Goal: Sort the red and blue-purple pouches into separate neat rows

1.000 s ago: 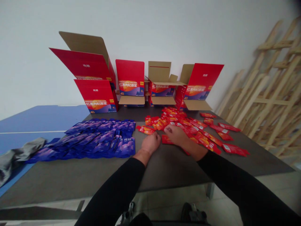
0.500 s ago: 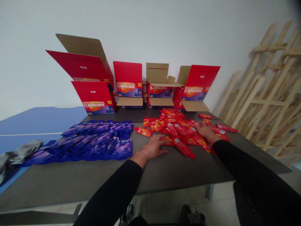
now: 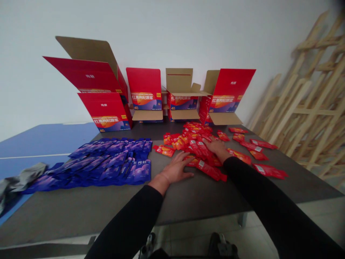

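Observation:
My left hand (image 3: 178, 168) rests on the dark table (image 3: 113, 205), fingers spread, at the near left edge of a heap of red sachets (image 3: 198, 144). On the right side of that heap lies my right hand (image 3: 217, 148), its fingers stretched out over the sachets; the tips partly blend into the pile. One red sachet (image 3: 164, 150) lies just beyond my left hand. Another sachet (image 3: 210, 169) points toward the front edge between my hands. Several more red sachets (image 3: 269, 171) are scattered right of my right forearm. Left of my left hand are overlapping rows of blue sachets (image 3: 107, 162).
Along the back stand red cartons (image 3: 110, 115) with flaps up, including an open carton (image 3: 183, 102) at centre and another carton (image 3: 225, 100) at right. A grey cloth (image 3: 24, 180) lies far left on a blue table (image 3: 48, 140). Wooden easels (image 3: 315, 104) lean at right.
My right hand has swept left and drawn red sachets with it, packing the heap closer and leaving several sachets spread out on the right. My left hand has stayed almost still.

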### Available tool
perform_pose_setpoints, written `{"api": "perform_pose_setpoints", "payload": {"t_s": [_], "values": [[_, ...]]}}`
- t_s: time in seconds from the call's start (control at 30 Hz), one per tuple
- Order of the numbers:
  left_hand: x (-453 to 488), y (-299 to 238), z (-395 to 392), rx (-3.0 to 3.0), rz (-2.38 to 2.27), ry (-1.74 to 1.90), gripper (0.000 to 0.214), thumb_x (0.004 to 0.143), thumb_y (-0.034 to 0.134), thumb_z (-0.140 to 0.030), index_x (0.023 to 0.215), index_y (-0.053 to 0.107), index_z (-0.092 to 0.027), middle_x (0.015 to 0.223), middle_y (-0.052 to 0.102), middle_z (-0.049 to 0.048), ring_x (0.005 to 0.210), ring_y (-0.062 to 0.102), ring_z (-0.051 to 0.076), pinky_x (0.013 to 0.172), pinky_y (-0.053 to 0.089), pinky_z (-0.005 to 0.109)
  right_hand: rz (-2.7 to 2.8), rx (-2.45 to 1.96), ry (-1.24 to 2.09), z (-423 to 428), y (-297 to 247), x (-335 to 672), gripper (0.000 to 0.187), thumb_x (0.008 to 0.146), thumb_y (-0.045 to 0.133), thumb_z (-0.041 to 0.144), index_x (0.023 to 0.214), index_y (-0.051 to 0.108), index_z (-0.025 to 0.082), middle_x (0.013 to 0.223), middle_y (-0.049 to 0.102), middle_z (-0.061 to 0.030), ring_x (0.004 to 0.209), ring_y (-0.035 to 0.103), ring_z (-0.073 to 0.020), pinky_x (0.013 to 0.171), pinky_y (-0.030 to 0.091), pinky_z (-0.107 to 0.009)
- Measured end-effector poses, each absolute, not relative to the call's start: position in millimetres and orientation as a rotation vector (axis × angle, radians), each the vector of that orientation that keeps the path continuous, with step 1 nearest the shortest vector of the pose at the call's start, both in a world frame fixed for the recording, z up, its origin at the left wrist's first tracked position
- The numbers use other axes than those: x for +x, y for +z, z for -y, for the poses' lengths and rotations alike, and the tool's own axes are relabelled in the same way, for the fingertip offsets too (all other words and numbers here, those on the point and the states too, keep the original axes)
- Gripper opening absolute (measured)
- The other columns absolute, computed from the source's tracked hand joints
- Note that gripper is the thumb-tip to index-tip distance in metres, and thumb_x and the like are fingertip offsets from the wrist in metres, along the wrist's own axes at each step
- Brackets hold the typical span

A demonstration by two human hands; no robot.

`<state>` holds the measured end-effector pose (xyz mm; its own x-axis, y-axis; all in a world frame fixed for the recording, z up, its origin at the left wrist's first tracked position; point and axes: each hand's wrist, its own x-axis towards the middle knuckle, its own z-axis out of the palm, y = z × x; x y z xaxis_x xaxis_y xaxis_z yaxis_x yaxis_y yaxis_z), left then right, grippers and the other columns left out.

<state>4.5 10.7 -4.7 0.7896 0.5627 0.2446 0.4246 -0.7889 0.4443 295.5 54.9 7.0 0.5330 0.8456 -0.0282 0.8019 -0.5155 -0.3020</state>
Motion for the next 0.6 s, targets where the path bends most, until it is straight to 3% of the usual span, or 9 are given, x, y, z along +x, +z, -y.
{"api": "perform_pose_setpoints", "payload": {"t_s": [0.33,0.6], "values": [[8,-5,-9,2.619,-0.836,0.538,0.083,0.079,0.078,-0.052,0.152,0.048,-0.028,0.162,0.037,0.0124,0.152,0.027,0.034,0.123,0.027,0.053,1.355,-2.435,0.326,-62,9,251,0.091,0.088,0.036,0.082,0.159,0.038,0.025,0.158,0.039,-0.0204,0.144,0.035,-0.0451,0.113,0.026,-0.067],[7,-8,-10,2.655,-1.029,0.586,0.077,0.083,0.075,-0.048,0.151,0.049,-0.025,0.157,0.041,0.0149,0.148,0.032,0.036,0.122,0.025,0.055,1.422,-2.384,0.375,-56,13,222,0.081,0.090,0.040,0.077,0.157,0.041,0.033,0.157,0.042,-0.0139,0.144,0.036,-0.0397,0.115,0.026,-0.062]]}}
